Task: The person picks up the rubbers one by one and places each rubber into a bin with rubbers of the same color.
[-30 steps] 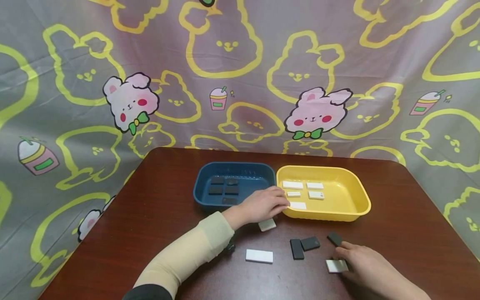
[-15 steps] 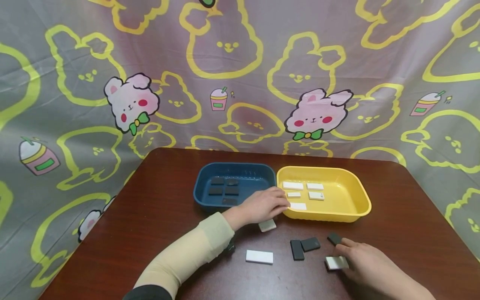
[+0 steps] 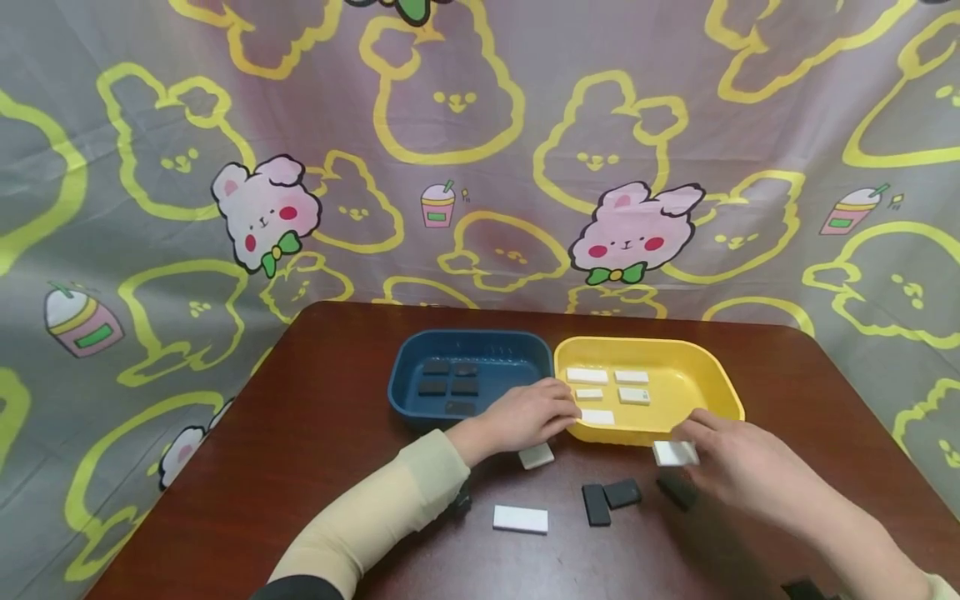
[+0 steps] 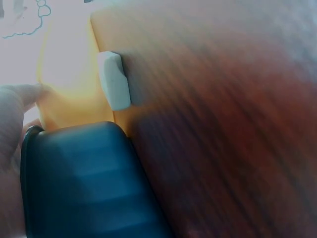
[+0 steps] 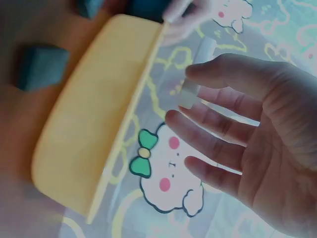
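My right hand (image 3: 742, 458) pinches a small white rectangular block (image 3: 675, 453) between thumb and fingers, above the table by the front wall of the yellow tray (image 3: 697, 435). In the right wrist view, the same block (image 5: 190, 94) is at the thumb tip, with the other fingers spread. My left hand (image 3: 528, 412) grips the yellow tray's left rim, where it meets the blue tray (image 3: 397, 392). White blocks (image 3: 632, 377) lie in the yellow tray; black blocks (image 3: 459, 407) lie in the blue one. My left forearm hides part of the table.
On the table are a white block (image 3: 521, 519), another pale block (image 3: 536, 456) beneath my left hand, and two touching black blocks (image 3: 596, 505). A further black block (image 3: 677, 492) lies under my right hand. Another dark piece (image 3: 804, 590) shows at the lower edge. A patterned cloth (image 3: 480, 167) hangs behind.
My right hand has lifted the white block off the table and carried it forward towards the yellow tray, uncovering a dark piece near the lower edge. My left hand stays at the rims.
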Motion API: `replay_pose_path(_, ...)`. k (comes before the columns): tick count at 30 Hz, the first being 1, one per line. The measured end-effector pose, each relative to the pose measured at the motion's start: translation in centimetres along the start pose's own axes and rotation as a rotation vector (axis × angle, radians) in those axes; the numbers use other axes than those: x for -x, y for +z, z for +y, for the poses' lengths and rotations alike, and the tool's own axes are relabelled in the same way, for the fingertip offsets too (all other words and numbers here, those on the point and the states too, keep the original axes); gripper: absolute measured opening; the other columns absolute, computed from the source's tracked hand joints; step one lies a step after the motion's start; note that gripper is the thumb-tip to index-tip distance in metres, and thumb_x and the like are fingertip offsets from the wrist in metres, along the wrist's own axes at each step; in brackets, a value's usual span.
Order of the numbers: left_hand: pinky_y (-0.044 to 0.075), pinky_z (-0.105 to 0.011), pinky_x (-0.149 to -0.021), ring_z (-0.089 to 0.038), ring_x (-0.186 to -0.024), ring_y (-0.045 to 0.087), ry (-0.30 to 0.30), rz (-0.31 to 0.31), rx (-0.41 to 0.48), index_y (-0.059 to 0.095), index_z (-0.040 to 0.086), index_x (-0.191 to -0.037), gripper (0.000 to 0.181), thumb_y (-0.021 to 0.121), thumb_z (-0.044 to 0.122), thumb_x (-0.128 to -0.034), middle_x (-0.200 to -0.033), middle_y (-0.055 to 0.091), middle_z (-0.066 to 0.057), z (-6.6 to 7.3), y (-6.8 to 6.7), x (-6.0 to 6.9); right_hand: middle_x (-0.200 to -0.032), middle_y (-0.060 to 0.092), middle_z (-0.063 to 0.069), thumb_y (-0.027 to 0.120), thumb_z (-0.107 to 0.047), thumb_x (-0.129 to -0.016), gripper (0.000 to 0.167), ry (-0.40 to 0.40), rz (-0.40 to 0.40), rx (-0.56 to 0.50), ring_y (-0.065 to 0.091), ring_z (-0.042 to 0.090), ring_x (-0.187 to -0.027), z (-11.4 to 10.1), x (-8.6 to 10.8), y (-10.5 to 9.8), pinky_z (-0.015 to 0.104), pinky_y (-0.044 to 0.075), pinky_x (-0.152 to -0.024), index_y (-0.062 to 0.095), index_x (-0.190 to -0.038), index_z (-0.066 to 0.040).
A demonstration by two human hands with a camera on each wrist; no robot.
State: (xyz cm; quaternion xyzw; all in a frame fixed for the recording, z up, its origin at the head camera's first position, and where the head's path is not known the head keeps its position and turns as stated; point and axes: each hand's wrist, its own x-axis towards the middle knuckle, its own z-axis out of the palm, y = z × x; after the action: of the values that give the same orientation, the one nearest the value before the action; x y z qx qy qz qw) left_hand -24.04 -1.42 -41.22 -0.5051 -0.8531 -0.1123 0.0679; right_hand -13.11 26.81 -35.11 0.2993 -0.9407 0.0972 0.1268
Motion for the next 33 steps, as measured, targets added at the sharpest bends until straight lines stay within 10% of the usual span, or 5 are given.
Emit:
replay_pose_path(11, 0.041, -0.02, -0.094, -0.009, -0.11, 0.05, 0.012, 0.006, 0.005, 0.07, 0.02, -0.116, 0.025, 0.053, 0.03, -0.101, -0.116, 0.061, 0.005, 0.1, 0.2, 0.0, -0.089, 0.058, -0.001, 0.084, -0.009, -0.07, 0.037, 0.054, 0.007, 0.022, 0.055, 0.011, -0.066, 2.1, -3.5, -0.1, 0.027, 0.047, -0.054, 0.062, -0.099, -0.011)
replay_pose_path(33, 0.041, -0.021, -0.095, -0.009, -0.112, 0.049, -0.008, -0.006, 0.023, 0.069, 0.019, -0.118, 0.027, 0.053, 0.031, -0.1008, -0.118, 0.061, 0.005, 0.1, -0.2, 0.0, -0.08, 0.057, -0.002, 0.081, -0.007, -0.074, 0.022, 0.096, -0.264, -0.055, 0.051, 0.016, -0.069, 6.2, -7.1, 3.8, 0.036, 0.047, -0.067, 0.065, -0.09, -0.01)
